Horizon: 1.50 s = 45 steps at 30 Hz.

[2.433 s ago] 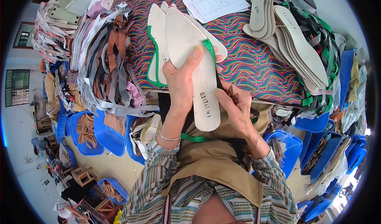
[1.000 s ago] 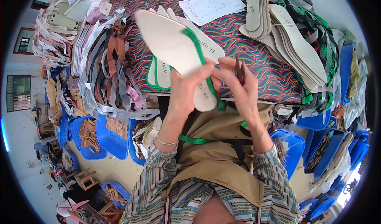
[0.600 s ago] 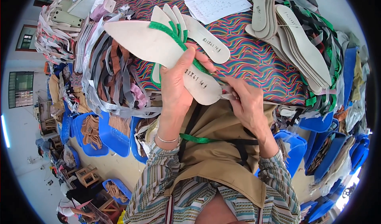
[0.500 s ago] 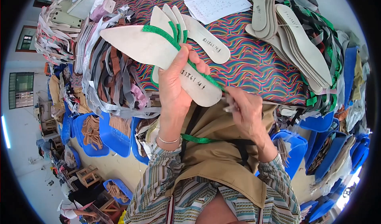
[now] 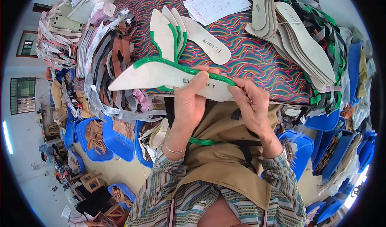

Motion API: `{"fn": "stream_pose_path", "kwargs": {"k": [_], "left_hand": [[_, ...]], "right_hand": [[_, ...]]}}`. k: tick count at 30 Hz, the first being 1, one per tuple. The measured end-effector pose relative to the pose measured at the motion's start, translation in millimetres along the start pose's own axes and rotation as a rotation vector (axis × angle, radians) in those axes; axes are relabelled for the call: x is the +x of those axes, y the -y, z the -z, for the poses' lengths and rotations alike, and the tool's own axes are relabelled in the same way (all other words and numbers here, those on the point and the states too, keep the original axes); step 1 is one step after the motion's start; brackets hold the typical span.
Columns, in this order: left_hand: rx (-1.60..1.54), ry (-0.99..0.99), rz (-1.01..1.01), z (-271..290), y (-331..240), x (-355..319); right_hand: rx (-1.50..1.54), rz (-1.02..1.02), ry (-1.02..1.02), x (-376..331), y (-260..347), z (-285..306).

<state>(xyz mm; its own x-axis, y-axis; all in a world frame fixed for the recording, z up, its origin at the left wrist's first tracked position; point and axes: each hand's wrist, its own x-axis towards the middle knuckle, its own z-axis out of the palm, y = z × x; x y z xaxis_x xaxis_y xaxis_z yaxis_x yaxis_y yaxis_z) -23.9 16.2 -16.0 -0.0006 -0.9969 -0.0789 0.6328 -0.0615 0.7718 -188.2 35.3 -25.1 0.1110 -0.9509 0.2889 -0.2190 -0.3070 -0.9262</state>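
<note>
My left hand (image 5: 192, 102) grips a white pointed shoe insole (image 5: 152, 75) held flat, its toe pointing left. A glittery green strip (image 5: 177, 64) runs along the insole's upper edge. My right hand (image 5: 250, 101) pinches the strip at the insole's heel end. More green strip (image 5: 205, 141) trails down across my tan apron. Three insoles with green edging (image 5: 169, 34) lie on the table just beyond my hands.
A table with a wavy multicoloured cloth (image 5: 257, 54) holds a plain insole (image 5: 209, 42), a printed paper sheet (image 5: 217, 4) and stacks of insoles (image 5: 301, 42) at right. Bundles of straps (image 5: 104, 62) hang at left. Blue bins (image 5: 116, 138) stand below on both sides.
The insole has turned from upright to lying sideways with its toe to the left. My right hand has moved along the green strip to the heel end.
</note>
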Motion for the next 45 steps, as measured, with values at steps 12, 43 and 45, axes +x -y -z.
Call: {"fn": "stream_pose_path", "kwargs": {"k": [12, 43, 45], "left_hand": [[1.574, 0.598, -0.752, -21, -91, -4], [0.542, 0.227, 0.247, -3, -34, -16], [0.477, 0.176, 0.255, -9, -28, -15]], "right_hand": [[-0.024, 0.082, 0.225, 34, 2, 36], [0.628, -0.368, -0.122, -9, -1, 25], [0.665, -0.361, -0.149, -13, -1, 8]]}}
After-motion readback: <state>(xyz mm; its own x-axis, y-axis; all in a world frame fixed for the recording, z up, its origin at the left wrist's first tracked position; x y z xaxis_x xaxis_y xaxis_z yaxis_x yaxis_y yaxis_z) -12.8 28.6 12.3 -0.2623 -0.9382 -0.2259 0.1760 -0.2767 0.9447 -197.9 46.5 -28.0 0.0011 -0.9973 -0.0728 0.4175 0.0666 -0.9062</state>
